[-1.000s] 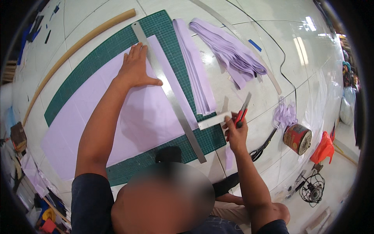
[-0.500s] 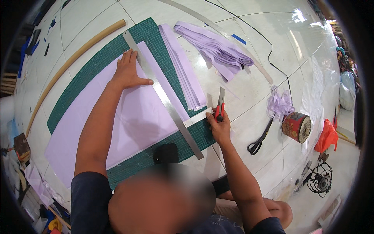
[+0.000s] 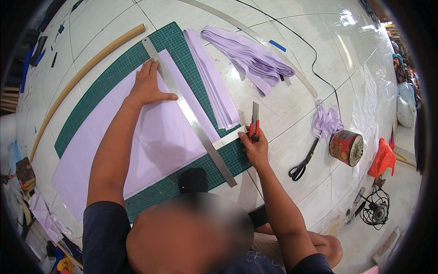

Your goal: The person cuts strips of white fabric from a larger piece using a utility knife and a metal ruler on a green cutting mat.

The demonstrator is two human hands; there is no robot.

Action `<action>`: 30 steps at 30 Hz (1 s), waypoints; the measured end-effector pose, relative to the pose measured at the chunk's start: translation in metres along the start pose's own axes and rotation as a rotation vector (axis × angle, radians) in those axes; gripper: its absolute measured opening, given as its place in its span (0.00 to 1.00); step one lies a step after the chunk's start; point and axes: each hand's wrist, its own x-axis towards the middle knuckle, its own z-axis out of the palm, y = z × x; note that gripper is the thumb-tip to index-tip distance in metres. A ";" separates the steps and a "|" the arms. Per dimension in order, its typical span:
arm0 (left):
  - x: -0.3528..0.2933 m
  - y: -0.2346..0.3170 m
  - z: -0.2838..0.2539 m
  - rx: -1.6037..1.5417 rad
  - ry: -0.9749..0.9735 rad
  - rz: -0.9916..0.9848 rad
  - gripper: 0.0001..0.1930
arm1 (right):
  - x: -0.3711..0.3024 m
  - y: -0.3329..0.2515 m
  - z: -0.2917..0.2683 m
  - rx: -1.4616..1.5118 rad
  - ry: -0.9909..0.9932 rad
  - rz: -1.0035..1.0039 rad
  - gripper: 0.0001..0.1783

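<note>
My left hand [image 3: 148, 89] lies with fingers and thumb spread, pressing along a long steel ruler [image 3: 194, 121] and the lilac fabric [image 3: 123, 132] beside it. The ruler runs slantwise over the layered fabric near its right edge, and both rest on a green cutting mat [image 3: 175, 39]. My right hand [image 3: 257, 150] grips a red utility knife [image 3: 255, 124], its blade pointing away from me. The same hand's fingers touch the end of a short white ruler-like strip [image 3: 229, 138], which lies across the mat and meets the long ruler.
Folded lilac strips [image 3: 212, 80] and a looser lilac bundle [image 3: 248, 55] lie to the right. Further right are black scissors [image 3: 302, 166], a red tin [image 3: 345, 148] and a black cable [image 3: 315, 57]. A long brown tube [image 3: 77, 75] lies left of the mat.
The knife in my right hand has tipped slightly more upright, and that hand has shifted a little leftward. My left hand and the long ruler hold their place.
</note>
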 end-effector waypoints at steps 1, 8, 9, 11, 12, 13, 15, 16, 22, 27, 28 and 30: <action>0.000 0.001 0.000 -0.001 -0.004 -0.004 0.75 | -0.001 -0.002 0.000 0.001 0.001 0.001 0.22; 0.000 0.004 -0.001 -0.007 -0.001 -0.007 0.75 | 0.004 0.008 -0.002 -0.023 -0.013 -0.027 0.25; 0.001 0.005 -0.001 -0.008 -0.004 -0.009 0.75 | 0.006 0.011 -0.004 -0.037 -0.005 -0.042 0.25; 0.001 0.002 0.000 -0.016 0.004 0.003 0.74 | 0.007 0.013 -0.002 -0.059 0.003 -0.070 0.25; 0.001 0.000 0.000 -0.020 0.009 0.009 0.74 | 0.007 0.013 -0.002 -0.053 -0.002 -0.043 0.25; 0.001 0.000 -0.001 -0.014 -0.001 0.002 0.74 | 0.006 0.009 -0.001 -0.047 -0.005 -0.018 0.25; 0.000 0.002 -0.003 -0.002 -0.019 -0.014 0.74 | 0.005 0.005 0.000 -0.015 -0.020 0.006 0.24; 0.000 0.002 -0.004 0.015 -0.026 -0.022 0.74 | 0.004 0.004 0.000 0.012 -0.030 0.002 0.23; -0.005 0.029 -0.014 0.281 -0.022 -0.107 0.69 | 0.009 0.011 -0.042 0.058 0.121 -0.003 0.23; -0.014 0.052 -0.021 0.242 -0.136 -0.118 0.53 | 0.016 0.004 -0.085 -0.251 0.343 0.027 0.20; -0.017 0.051 -0.019 0.228 -0.115 -0.107 0.52 | 0.017 0.000 -0.082 -0.226 0.337 -0.032 0.19; -0.015 0.049 -0.019 0.218 -0.126 -0.099 0.55 | 0.022 -0.009 -0.070 -0.176 0.325 -0.151 0.17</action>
